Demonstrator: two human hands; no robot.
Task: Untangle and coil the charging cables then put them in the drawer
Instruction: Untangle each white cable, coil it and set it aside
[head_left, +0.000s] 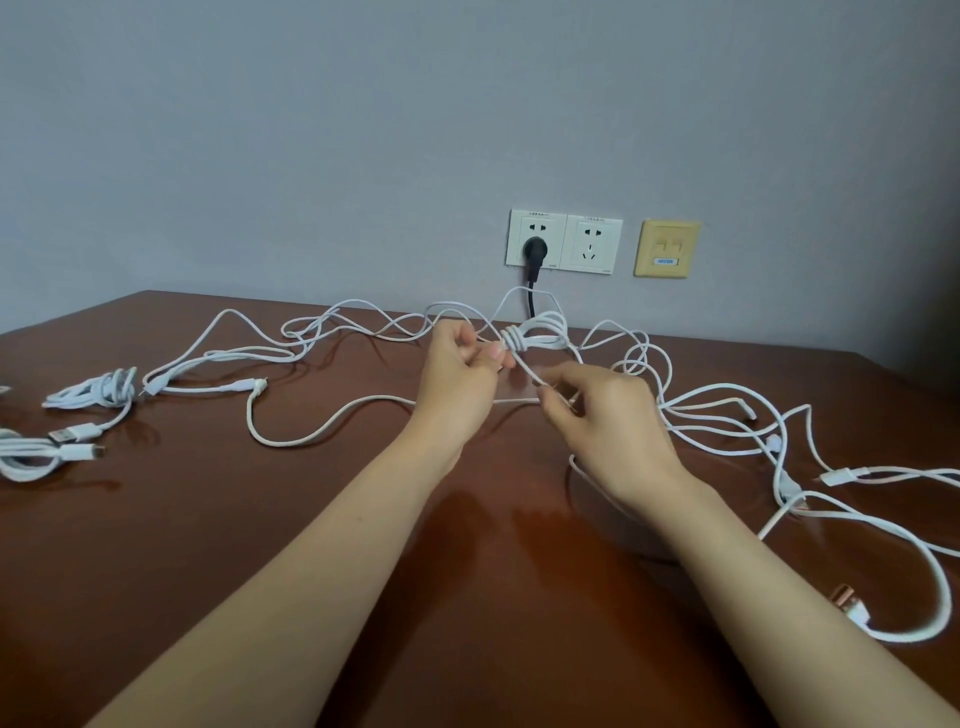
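Both forearms reach from the bottom edge over the brown table (260, 571); beside my right forearm a copper-coloured USB plug (848, 605) lies on the wood at the end of a wide white loop; further out on that side the loose cables (727, 415) sprawl in crossing strands, their connectors lying among them.

At the left edge, well apart from my hands, two tied bundles (96, 392) lie side by side, each with its plugs sticking out.

Past the middle of the table my right hand (597, 410) has its fingers curled, thumb and forefinger pinching the free tail (525, 370) of a white cable; the tail runs up and left, taut, to my left hand (457, 374); that hand's fingers are curled too, and thumb and fingertips pinch the coiled cable (540, 335) just at the neck where the tail is wound round it; the loops of the coil stick out to the right of those fingertips, above the table.

Behind my left hand more white strands (311, 338) wander across the far side of the table; on the grey wall beyond sit a double socket (592, 244) with a black plug (532, 250) in its left half, and a yellow data plate (666, 248) to its right.
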